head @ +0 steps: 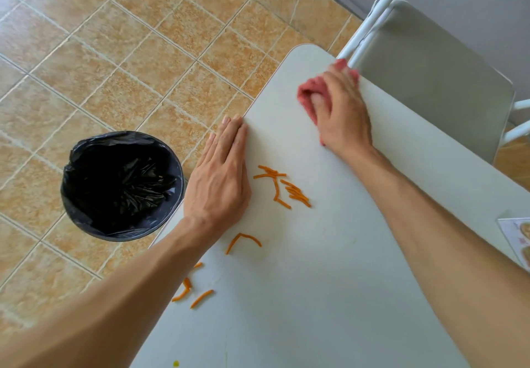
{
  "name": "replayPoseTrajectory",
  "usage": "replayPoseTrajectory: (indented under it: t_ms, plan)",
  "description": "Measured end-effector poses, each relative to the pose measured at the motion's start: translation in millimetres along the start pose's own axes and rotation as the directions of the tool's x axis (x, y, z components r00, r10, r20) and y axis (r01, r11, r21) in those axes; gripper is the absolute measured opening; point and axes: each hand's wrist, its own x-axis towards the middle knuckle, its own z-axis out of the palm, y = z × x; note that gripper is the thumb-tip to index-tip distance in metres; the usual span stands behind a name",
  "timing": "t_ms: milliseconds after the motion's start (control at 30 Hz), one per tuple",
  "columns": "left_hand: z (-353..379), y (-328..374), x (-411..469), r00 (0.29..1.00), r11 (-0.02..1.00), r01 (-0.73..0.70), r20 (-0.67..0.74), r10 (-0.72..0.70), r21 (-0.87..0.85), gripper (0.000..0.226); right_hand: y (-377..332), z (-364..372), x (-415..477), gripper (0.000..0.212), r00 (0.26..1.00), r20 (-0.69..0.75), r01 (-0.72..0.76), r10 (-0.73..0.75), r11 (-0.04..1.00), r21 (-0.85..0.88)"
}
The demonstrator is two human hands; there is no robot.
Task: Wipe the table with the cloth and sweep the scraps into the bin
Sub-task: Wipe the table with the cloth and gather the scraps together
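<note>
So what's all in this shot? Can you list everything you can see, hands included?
table: one, white, fills the lower right
scraps: many thin orange strips, scattered on the table near its left edge, some by the left forearm
cloth: one, pink-red, on the table near its far corner, under the right hand
bin: one, lined with a black bag, on the floor left of the table
floor: tan tiles, upper left
chair: one, grey seat with white frame, beyond the table's far edge
printed sheet: one, partly out of frame, right edge of the table
left hand: flat, palm down at the table's left edge
right hand: pressing on the cloth
</note>
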Motion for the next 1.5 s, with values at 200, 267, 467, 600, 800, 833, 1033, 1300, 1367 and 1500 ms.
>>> replayPoseTrajectory:
  t_ms: [200, 267, 467, 600, 800, 833, 1033, 1300, 1367, 1500]
  plan:
    - [0.4, -0.3, -3.0, 1.0, 1.0, -0.006, -0.014, 0.006, -0.009, 0.053, -61.7, 31.5, -32.2, 0.045, 0.998, 0.022, 0.058, -0.059, 0.998, 0.027]
    - [1.0, -0.1, -2.2, 1.0, 1.0, -0.012, -0.016, 0.012, -0.014, 0.053, -62.4, 32.1, -41.2, 0.054, 0.957, 0.135, 0.252, -0.257, 0.966, 0.049]
    - [-1.9, -0.2, -2.3, 1.0, 1.0, -0.003, 0.015, 0.003, -0.026, 0.057, 17.4, -0.5, -39.0, 0.054, 1.0, -0.003, -0.017, 0.017, 1.0, -0.001]
    - [-4.2, -1.1, -6.2, 1.0, 0.999, 0.005, 0.009, -0.004, -0.051, 0.063, 21.1, -4.3, -104.9, 0.047, 0.92, -0.238, -0.325, 0.31, 0.945, -0.026]
    - [-11.9, 0.9, -5.1, 0.999, 0.991, 0.052, 0.017, -0.05, -0.127, 0.08, -60.8, 22.1, -182.9, 0.052, 0.897, -0.253, -0.393, 0.361, 0.916, -0.085]
    - [-15.2, -1.1, -6.8, 0.997, 0.988, 0.07, 0.019, -0.068, -0.139, 0.081, -68.2, 25.2, -186.1, 0.054, 0.927, -0.213, -0.332, 0.307, 0.939, -0.093]
    - [-35.4, -33.5, -61.0, 0.989, 0.987, 0.144, 0.051, -0.141, -0.064, 0.06, -29.1, 9.7, -145.9, 0.05, 0.958, -0.163, -0.244, 0.235, 0.969, -0.04]
    - [-38.2, -33.9, -75.6, 0.931, 0.919, 0.362, 0.108, -0.348, -0.16, 0.047, -58.1, 27.9, -98.9, 0.052, 0.932, -0.175, -0.33, 0.316, 0.943, -0.053]
    - [-39.3, -33.2, -75.2, 0.922, 0.907, 0.386, 0.118, -0.37, -0.167, 0.046, -68.8, 33.3, -94.7, 0.053, 0.987, -0.065, -0.15, 0.147, 0.988, -0.043]
    - [-42.4, -37.9, -76.0, 0.918, 0.901, 0.393, 0.133, -0.373, -0.183, 0.044, -79.1, 28.0, -96.7, 0.058, 0.922, 0.289, 0.254, -0.257, 0.966, 0.05]
